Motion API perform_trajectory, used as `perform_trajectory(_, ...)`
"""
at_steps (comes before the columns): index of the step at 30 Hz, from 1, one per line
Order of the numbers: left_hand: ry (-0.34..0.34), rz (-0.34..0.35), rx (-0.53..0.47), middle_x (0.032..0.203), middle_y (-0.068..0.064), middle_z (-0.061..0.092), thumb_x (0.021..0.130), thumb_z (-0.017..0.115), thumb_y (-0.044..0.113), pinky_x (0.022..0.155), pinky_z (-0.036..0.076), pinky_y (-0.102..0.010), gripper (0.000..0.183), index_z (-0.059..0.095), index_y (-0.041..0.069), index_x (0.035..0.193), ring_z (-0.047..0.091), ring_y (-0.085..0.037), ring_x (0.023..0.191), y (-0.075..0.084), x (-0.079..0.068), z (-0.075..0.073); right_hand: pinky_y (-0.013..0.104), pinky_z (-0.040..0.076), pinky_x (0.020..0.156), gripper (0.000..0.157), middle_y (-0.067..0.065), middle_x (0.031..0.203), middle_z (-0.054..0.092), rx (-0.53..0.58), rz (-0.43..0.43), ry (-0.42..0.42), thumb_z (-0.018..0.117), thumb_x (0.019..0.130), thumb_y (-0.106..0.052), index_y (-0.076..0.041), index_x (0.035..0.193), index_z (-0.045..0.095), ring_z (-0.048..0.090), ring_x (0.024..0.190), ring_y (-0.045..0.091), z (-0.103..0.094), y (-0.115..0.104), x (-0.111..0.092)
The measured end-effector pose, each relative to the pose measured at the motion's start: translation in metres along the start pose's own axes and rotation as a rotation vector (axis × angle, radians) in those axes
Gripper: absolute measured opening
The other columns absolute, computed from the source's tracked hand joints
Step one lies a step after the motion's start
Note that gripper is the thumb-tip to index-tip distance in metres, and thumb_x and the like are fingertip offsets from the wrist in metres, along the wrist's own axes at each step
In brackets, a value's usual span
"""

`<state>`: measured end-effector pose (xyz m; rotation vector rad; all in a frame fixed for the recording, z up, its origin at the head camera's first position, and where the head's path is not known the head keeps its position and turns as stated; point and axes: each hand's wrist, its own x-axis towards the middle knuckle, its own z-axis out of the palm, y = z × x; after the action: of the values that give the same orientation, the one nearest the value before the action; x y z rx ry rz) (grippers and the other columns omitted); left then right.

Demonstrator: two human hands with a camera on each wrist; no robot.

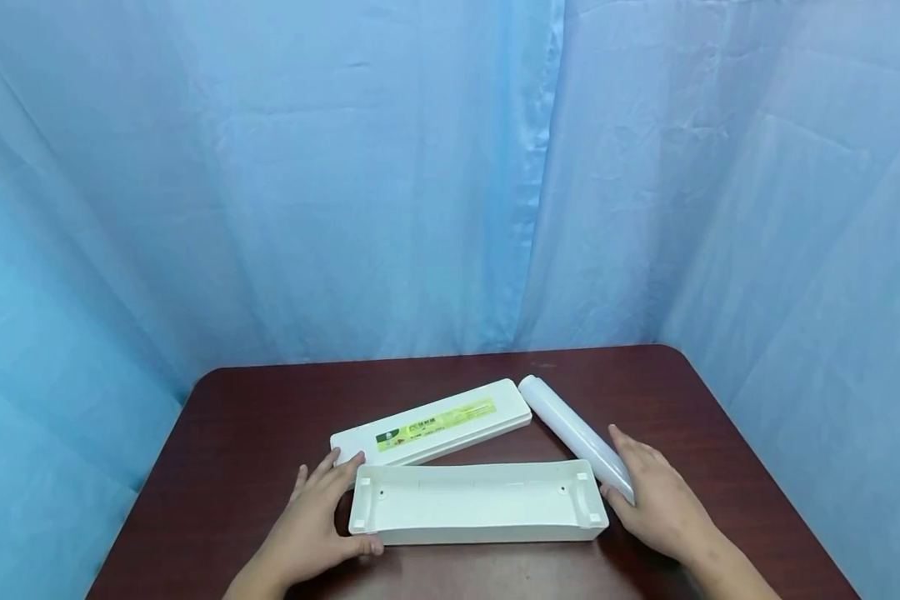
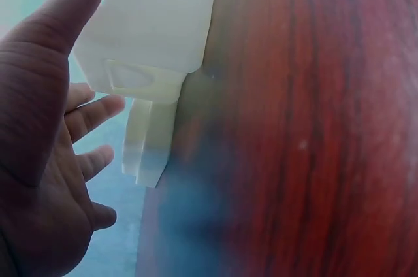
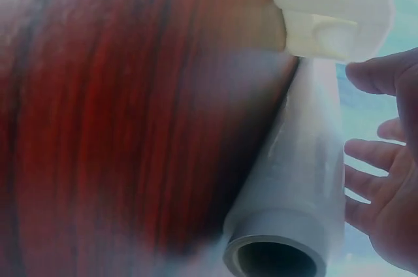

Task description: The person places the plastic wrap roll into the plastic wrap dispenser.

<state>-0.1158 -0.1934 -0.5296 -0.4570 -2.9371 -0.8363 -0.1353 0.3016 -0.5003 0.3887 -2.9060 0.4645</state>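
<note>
A long white open box (image 1: pixel 480 500) lies on the table with its hollow side up. My left hand (image 1: pixel 307 521) is spread around its left end, thumb along the front side and index fingertip by the back corner. Behind the box, a white lid (image 1: pixel 435 421) with a green and yellow label lies at a slant. To the right, a roll of cling film (image 1: pixel 577 433) rests diagonally, its hollow core end (image 3: pixel 277 257) facing the right wrist camera. My right hand (image 1: pixel 660 500) is beside the roll's near end, fingers extended along its right side and thumb near the box's right end.
The dark red wooden table (image 1: pixel 270 400) has rounded far corners. Light blue curtains (image 1: pixel 375 183) hang behind it and on both sides. The roll's far end lies close to the lid's right end.
</note>
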Motion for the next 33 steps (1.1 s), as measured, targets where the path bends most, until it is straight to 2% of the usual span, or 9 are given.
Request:
perform_trajectory(3,-0.011,0.0,-0.021,0.154,-0.002,0.054,0.059,0.085,0.077,0.117,0.011,-0.076,0.125,0.043,0.018,0.16,0.025,-0.035,0.156,-0.001,0.0,0.001,0.064,0.044,0.105,0.088,0.025,0.152,0.05,-0.007,0.016,-0.016,0.083,0.087,-0.023,0.001,0.159,0.037,0.049,0.136,0.046,0.003,0.002,0.001)
perform_trajectory(8,-0.026,-0.009,-0.034,0.152,-0.001,0.056,0.062,0.083,0.078,0.12,0.011,-0.072,0.12,0.045,0.02,0.16,0.025,-0.032,0.156,-0.003,0.0,0.002,0.065,0.045,0.104,0.091,0.026,0.15,0.052,-0.023,0.041,-0.035,0.083,0.086,-0.026,0.0,0.16,0.036,0.051,0.134,0.047,0.009,0.005,0.002)
perform_trajectory(16,0.013,-0.017,-0.073,0.147,-0.001,0.061,0.061,0.082,0.08,0.119,0.013,-0.072,0.116,0.049,0.024,0.157,0.027,-0.032,0.155,-0.006,0.0,0.006,0.065,0.049,0.097,0.095,0.029,0.141,0.058,-0.035,0.08,-0.045,0.085,0.085,-0.031,-0.001,0.16,0.036,0.056,0.127,0.048,0.017,0.008,0.005)
perform_trajectory(23,0.027,-0.007,-0.069,0.144,0.002,0.063,0.06,0.08,0.082,0.121,0.013,-0.069,0.116,0.051,0.025,0.156,0.027,-0.029,0.156,-0.007,0.001,0.007,0.063,0.051,0.095,0.087,0.028,0.135,0.063,-0.045,0.083,-0.043,0.084,0.085,-0.029,0.002,0.155,0.044,0.06,0.122,0.045,0.023,0.01,0.007)
perform_trajectory(28,0.023,-0.011,-0.06,0.144,0.002,0.063,0.06,0.079,0.084,0.122,0.013,-0.068,0.116,0.051,0.024,0.156,0.027,-0.03,0.155,-0.007,0.0,0.007,0.062,0.051,0.096,0.076,0.026,0.136,0.063,-0.056,0.068,-0.04,0.082,0.088,-0.024,0.003,0.151,0.049,0.06,0.121,0.044,0.026,0.012,0.007)
perform_trajectory(33,0.021,-0.019,-0.061,0.145,0.002,0.062,0.06,0.08,0.083,0.122,0.013,-0.067,0.116,0.051,0.024,0.156,0.027,-0.03,0.155,-0.007,0.0,0.007,0.062,0.05,0.097,0.074,0.025,0.138,0.062,-0.06,0.064,-0.038,0.082,0.088,-0.022,0.004,0.15,0.05,0.061,0.122,0.044,0.028,0.012,0.008)
